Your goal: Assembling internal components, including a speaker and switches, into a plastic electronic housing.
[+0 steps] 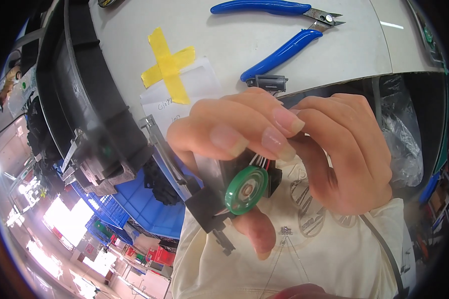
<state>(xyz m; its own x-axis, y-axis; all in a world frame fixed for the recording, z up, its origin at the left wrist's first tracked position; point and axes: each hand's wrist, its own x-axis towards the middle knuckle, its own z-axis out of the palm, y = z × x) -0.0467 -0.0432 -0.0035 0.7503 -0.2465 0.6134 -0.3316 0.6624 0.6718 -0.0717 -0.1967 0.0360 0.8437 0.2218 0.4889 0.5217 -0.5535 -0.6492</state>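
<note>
My left hand [222,127] is wrapped round a black plastic mechanism, with its thumb underneath and its fingers over the top. A green wheel [247,190] with a pale hub sits on the front of this mechanism [203,209], and a metal rod [165,154] sticks out toward the upper left. Thin white, red and black wires [260,160] come out above the wheel. My right hand [341,149] is closed right beside the left fingertips; whatever its fingers pinch is hidden. Behind the left hand, a small dark grey connector-like piece [268,82] shows at the table edge.
Blue-handled cutting pliers [284,52] lie on the white table [354,57]. Yellow tape [168,65] forms a cross over a paper sheet [207,74]. A large black plastic housing [80,74] stands at left, above a blue crate [149,209]. Clear plastic wrap [401,144] hangs at right.
</note>
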